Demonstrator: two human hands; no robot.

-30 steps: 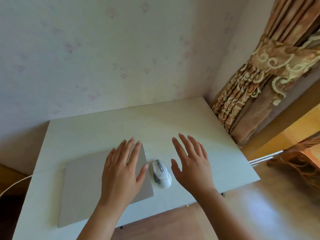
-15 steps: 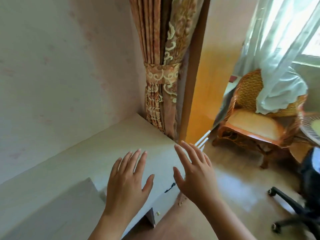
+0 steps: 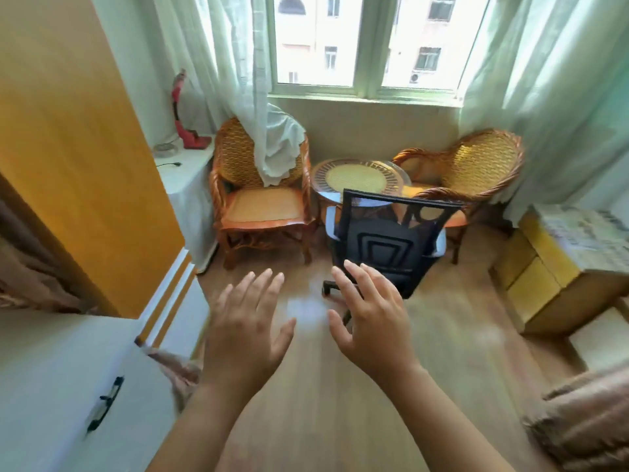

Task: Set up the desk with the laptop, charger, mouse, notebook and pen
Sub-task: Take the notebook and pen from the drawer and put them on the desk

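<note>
**A:** Where are the hands?

**B:** Both are up over the wooden floor, fingers spread, holding nothing. The left hand (image 3: 246,327) is nearest the white desk (image 3: 61,369), which sits at the left edge. The right hand (image 3: 369,315) is just in front of the black office chair (image 3: 388,247).

**A:** And the laptop and mouse?

**B:** Not in view now. A second ago the hands hung over them on the desk. The view has swung right, to the window (image 3: 360,42). I think the other things lie that way.
</note>
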